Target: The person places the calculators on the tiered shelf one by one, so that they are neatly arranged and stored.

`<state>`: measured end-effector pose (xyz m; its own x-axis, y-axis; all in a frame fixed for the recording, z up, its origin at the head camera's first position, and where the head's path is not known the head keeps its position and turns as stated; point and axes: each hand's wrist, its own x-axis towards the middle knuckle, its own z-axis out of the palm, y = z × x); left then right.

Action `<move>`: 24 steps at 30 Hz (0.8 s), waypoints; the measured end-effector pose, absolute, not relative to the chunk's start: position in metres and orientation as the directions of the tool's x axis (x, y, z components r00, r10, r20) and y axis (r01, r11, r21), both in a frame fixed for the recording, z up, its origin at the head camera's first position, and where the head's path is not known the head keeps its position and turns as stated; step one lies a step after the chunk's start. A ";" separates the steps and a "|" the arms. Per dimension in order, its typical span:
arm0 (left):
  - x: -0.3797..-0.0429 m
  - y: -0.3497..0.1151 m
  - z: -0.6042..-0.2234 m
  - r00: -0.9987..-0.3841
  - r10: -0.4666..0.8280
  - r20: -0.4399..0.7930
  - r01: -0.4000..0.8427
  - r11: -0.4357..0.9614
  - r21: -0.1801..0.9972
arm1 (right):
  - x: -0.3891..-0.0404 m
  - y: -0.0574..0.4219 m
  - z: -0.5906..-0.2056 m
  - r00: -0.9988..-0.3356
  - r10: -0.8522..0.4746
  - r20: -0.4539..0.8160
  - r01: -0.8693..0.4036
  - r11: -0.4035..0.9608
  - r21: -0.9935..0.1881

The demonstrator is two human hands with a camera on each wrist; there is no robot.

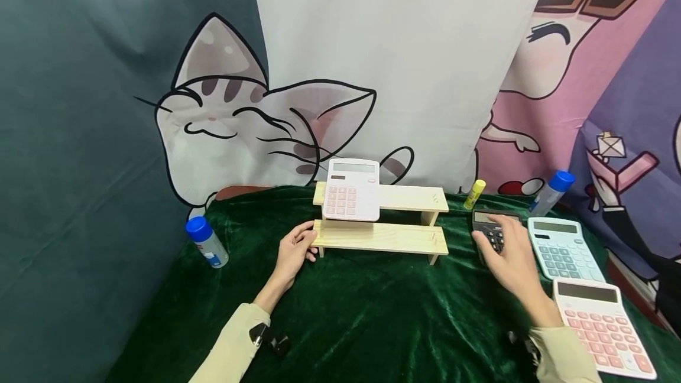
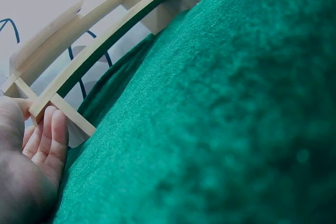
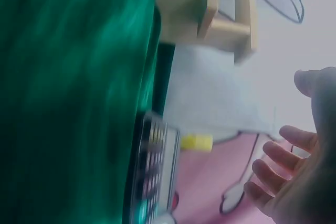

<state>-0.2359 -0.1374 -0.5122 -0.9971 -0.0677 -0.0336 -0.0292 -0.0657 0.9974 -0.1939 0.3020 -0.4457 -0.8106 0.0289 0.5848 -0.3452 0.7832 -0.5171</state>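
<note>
Just behind black calculator: yellow tube.

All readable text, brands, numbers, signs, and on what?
None legible; too small or blurred:
Black rectangular calculator: keys.
Pale blue rectangular calculator: keys.
White, pink-keyed right calculator: keys.
White, pink-keyed calculator on pale wooden stand: keys.
Clear, blue-capped left bottle, right bottle: labels.
Small yellow cylinder: print.
</note>
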 end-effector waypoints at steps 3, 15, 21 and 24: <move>-0.237 -0.136 -0.511 -0.997 -0.070 -0.016 -0.011 -0.069 0.998 | -0.184 0.320 -0.445 -0.822 0.070 0.565 -0.303 0.785 -0.540; -0.237 -0.134 -0.512 -0.997 -0.074 -0.022 -0.017 -0.070 0.997 | -0.146 0.370 -0.446 -0.897 0.269 0.351 0.044 0.843 -0.535; -0.236 -0.135 -0.513 -0.996 -0.080 -0.027 -0.021 -0.067 0.998 | -0.133 0.393 -0.447 -0.897 0.370 0.243 0.220 0.849 -0.481; -0.235 -0.135 -0.513 -0.996 -0.078 -0.032 -0.027 -0.064 0.998 | -0.128 0.404 -0.449 -0.875 0.457 0.157 0.350 0.824 -0.446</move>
<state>-0.2354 -0.1355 -0.5126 -0.9964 -0.0781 -0.0320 -0.0270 -0.0642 0.9976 -0.1277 0.4036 -0.4486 -0.8753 0.4573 0.1574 0.3503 0.8238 -0.4456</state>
